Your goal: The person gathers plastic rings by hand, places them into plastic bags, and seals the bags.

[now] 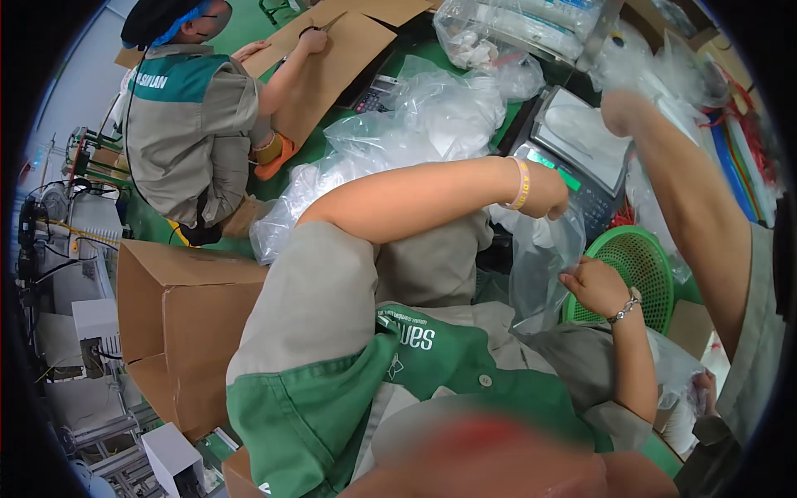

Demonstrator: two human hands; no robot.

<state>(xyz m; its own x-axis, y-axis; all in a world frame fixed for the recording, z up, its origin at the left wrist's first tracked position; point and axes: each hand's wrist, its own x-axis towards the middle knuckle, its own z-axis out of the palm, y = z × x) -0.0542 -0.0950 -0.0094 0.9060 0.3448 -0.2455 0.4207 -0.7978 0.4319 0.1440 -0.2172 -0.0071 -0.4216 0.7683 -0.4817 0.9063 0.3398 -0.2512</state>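
A clear plastic bag [541, 270] hangs upright in front of me, between my two hands. My left hand [544, 192], with a pale wristband, is closed at the bag's upper end, its fingertips pointing down. My right hand [596, 286], wearing a metal bracelet, pinches the bag's right side lower down. Something whitish shows through near the top, too unclear to name. A digital scale [599, 207] with a lit green display stands just beyond my left hand. Below and behind my right hand is a green perforated plastic basket [660, 249].
Large clear bags [423, 124] lie heaped beyond my left forearm. At left stands an open cardboard box [207, 340]. A co-worker [191, 124] holds scissors at a cardboard sheet [336, 79]. Another person's arm [685, 183] reaches in from the right, near the scale.
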